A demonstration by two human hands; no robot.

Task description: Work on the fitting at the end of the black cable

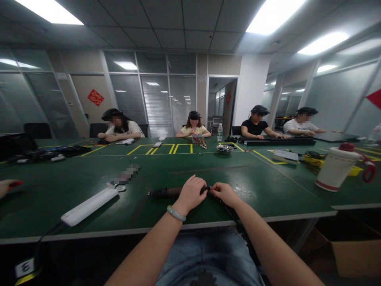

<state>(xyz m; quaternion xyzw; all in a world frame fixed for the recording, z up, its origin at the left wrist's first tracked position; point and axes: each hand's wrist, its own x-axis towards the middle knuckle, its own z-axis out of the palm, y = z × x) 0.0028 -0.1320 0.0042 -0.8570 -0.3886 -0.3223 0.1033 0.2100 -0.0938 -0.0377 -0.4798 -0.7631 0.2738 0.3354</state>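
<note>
A dark, brown-bodied cylindrical tool that looks like an electric screwdriver (169,192) lies sideways on the green table, its narrow tip pointing left. My left hand (192,194) is wrapped over its rear part and hides much of it. At the tool's right end, my right hand (223,193) pinches the black cord (228,208) close to where it joins. This cord runs down past the table edge beside my right forearm. The fingertips of both hands are close together, and exactly what lies between them is partly hidden.
A long white casing (91,204) with a black cord lies to the left. Another person's hand (8,186) reaches in at the left edge. Farther off are a metal bowl (224,149), a white bottle (337,167) and a yellow tray (355,171). Several people sit across the table.
</note>
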